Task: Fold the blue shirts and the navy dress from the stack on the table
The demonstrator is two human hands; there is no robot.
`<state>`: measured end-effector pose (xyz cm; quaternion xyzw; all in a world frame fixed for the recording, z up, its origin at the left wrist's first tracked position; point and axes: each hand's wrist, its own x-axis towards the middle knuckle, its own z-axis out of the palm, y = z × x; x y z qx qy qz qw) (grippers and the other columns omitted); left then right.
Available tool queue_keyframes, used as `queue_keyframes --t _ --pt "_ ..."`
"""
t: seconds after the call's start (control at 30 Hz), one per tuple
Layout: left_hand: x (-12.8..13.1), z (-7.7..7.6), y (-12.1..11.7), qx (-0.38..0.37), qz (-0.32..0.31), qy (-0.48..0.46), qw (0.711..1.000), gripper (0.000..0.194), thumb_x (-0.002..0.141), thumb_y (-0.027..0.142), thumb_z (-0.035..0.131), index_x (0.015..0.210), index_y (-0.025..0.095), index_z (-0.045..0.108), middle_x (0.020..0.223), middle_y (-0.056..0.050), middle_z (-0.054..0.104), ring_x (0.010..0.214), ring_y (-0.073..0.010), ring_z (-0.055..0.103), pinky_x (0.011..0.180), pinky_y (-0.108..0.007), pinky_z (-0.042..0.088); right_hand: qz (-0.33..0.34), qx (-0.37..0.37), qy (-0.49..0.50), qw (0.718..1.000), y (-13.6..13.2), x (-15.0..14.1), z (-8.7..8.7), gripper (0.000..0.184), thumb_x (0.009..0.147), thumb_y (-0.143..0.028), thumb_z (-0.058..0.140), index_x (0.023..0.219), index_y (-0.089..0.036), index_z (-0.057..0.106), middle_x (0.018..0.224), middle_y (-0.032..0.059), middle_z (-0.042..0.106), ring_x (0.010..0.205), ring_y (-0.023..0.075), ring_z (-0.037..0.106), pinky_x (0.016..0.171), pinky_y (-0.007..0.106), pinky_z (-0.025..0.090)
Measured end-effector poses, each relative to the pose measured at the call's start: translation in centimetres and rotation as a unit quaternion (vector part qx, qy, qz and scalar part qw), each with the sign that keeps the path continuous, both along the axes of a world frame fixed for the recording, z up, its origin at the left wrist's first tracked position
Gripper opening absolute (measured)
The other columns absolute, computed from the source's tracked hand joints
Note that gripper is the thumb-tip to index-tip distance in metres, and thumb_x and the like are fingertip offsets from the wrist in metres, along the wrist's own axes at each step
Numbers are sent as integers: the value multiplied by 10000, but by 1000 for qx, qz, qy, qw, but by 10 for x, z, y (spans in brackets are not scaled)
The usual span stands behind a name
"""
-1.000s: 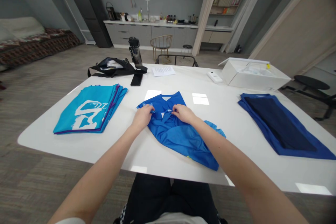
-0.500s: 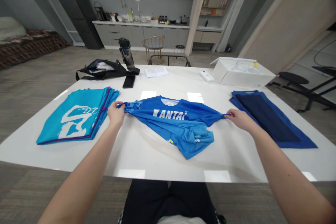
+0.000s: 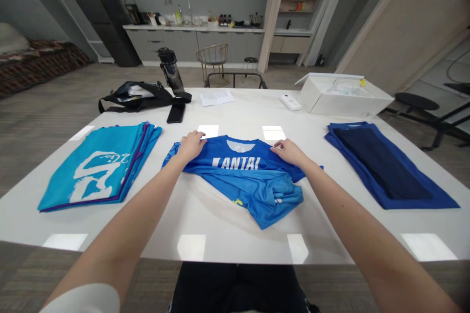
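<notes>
A blue T-shirt (image 3: 235, 152) with white lettering lies on the white table in front of me, its neckline away from me. Its lower part is bunched and folded up over the chest, showing lighter blue cloth. My left hand (image 3: 193, 145) rests on the shoulder at the left of the collar, fingers apart and somewhat bent. At the opposite shoulder, my right hand (image 3: 290, 151) touches the cloth with thumb and fingers slightly apart. Both sleeves lie loose on the table, outward of the hands.
To the left is a stack of folded turquoise shirts (image 3: 95, 166); to the right, folded dark blue garments (image 3: 385, 164). Farther back on the white table (image 3: 227, 247) are a black bag (image 3: 135, 95), bottle (image 3: 171, 71), phone (image 3: 176, 113), paper (image 3: 216, 98), white device (image 3: 291, 102) and white box (image 3: 345, 95).
Both hands have let go of the sleeve ends and moved inward to the shoulders. The stretched sleeves have dropped onto the table. The view has shifted slightly.
</notes>
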<state>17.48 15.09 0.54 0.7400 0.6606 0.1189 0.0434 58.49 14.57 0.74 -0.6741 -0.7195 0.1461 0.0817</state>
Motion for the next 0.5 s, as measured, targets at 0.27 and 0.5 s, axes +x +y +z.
queue_keyframes --t 0.27,0.5 --pt "14 -25 44 -10 -70 5 997 219 1010 390 534 954 215 653 1131 -116 674 1164 -327 585 991 -474 395 19 6 -85 996 10 -17 -14 264 1040 -364 471 973 -186 653 1156 144 678 1093 297 609 900 431 466" --pt "33 -28 96 31 1 7 999 301 1077 381 357 1112 187 585 962 -125 721 963 -311 672 964 -451 389 19 99 -97 990 74 -6 -21 279 1051 -355 414 987 -186 627 1121 172 671 1102 344 582 924 505 455"
